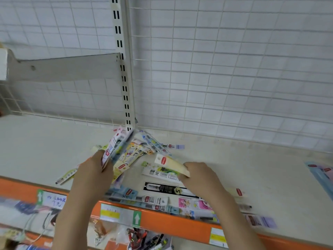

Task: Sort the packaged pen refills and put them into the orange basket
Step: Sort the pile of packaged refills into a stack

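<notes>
Dozens of packaged pen refills (144, 152) are lying scattered over the pale shelf (252, 163), most of them heaped in a loose pile against the foot of the slotted upright (124, 83) at the far middle, with others strewn along the near edge. My left hand (93, 170) is clenching a fanned bundle of refill packs (117, 147), which is tilting up and away from me toward the upright. My right hand (200, 175) is curling its fingers round the near end of a single cream pack (171, 164) with a red label at its far end, and that pack is slanting above a white pack (162, 173) lying flat under it. Just nearer to me a black pack (165, 189) marked with a 5 is resting flat between my two wrists. A pink pack (194, 203) and several pale blue ones are lining the shelf's near edge, partly blurred. A blue package (322, 174) is lying at the far right edge of the shelf, well apart from the pile. The orange shelf lip (162, 223) is running along the front, carrying price labels (110, 212) and a green arrow tag (137, 218). Behind everything a white wire grid (234, 69) is covering the back wall, and a shelf bracket (63, 67) is jutting out at the left.
</notes>
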### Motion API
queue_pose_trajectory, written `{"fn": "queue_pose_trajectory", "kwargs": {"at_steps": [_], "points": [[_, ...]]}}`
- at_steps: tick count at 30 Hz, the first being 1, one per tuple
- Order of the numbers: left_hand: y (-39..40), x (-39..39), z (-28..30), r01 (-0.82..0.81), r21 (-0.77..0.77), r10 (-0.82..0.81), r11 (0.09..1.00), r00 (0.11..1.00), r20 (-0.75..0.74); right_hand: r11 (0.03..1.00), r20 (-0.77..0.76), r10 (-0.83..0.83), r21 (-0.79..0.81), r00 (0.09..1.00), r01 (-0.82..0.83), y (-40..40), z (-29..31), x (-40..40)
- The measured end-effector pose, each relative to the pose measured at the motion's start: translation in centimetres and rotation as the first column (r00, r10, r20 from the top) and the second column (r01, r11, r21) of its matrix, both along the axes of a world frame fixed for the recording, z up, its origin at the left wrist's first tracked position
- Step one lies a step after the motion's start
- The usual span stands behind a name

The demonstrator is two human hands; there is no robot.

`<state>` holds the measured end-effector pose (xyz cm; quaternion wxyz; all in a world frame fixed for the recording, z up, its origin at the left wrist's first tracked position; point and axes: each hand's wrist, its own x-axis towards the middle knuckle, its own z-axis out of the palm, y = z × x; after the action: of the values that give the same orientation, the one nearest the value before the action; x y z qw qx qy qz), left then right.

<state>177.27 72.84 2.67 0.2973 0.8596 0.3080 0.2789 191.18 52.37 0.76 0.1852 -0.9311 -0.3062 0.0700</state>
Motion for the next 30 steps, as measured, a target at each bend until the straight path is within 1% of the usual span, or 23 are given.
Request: {"fn": "queue_pose_trajectory", "kwargs": {"at_steps": [3,5,7,11,13,15,17,21,24,27,28,30], "points": [[-0.4,-0.3,0.3,-0.04,-0.05,0.043,0.998,0.998,0.046,0.996,0.016,0.035,-0.079,0.999,-0.034,1.6,-0.4,-0.6],[-0.7,-0.6,0.5,-0.034,-0.084,0.039,0.996,0.997,0.061,0.994,0.09,0.03,-0.106,0.995,-0.02,2.1,-0.6,-0.6],[-0.8,-0.7,0.5,-0.018,-0.076,0.023,0.997,0.998,0.058,0.992,0.175,0.035,-0.125,0.984,-0.013,2.1,-0.6,-0.5],[-0.7,-0.5,0.5,-0.007,-0.044,0.008,0.999,1.0,0.03,0.998,0.273,-0.025,-0.05,0.962,0.04,1.0,0.0,0.1],[-0.9,0.0,0.5,-0.006,-0.042,0.006,0.999,1.0,0.019,0.997,0.297,-0.075,0.006,0.952,0.077,-0.1,0.5,0.5],[-1.1,0.6,0.4,-0.001,-0.04,0.001,0.999,1.0,0.008,0.99,0.294,-0.135,0.067,0.946,0.121,-1.4,1.0,0.9],[-1.0,1.2,0.0,0.037,-0.052,-0.038,0.998,0.999,-0.015,0.979,0.268,-0.184,0.135,0.946,0.153,-3.0,1.4,1.3],[-1.4,2.9,-0.9,0.127,-0.019,-0.128,0.992,0.988,-0.09,0.946,0.147,-0.261,0.237,0.954,0.222,-5.8,1.2,1.6],[-2.9,4.3,-1.2,0.243,0.057,-0.233,0.968,0.962,-0.144,0.929,0.129,-0.32,0.237,0.938,0.285,-7.3,0.7,1.7],[-4.4,5.9,-1.2,0.337,0.037,-0.326,0.941,0.929,-0.177,0.919,0.125,-0.36,0.219,0.924,0.329,-8.2,0.4,1.7],[-4.9,6.5,-1.2,0.364,0.04,-0.349,0.93,0.914,-0.208,0.916,0.123,-0.37,0.213,0.921,0.34,-8.4,0.3,1.8],[-5.6,7.5,-1.3,0.417,0.068,-0.374,0.906,0.867,-0.33,0.91,0.119,-0.384,0.218,0.916,0.353,-8.8,0.2,1.8]]}}
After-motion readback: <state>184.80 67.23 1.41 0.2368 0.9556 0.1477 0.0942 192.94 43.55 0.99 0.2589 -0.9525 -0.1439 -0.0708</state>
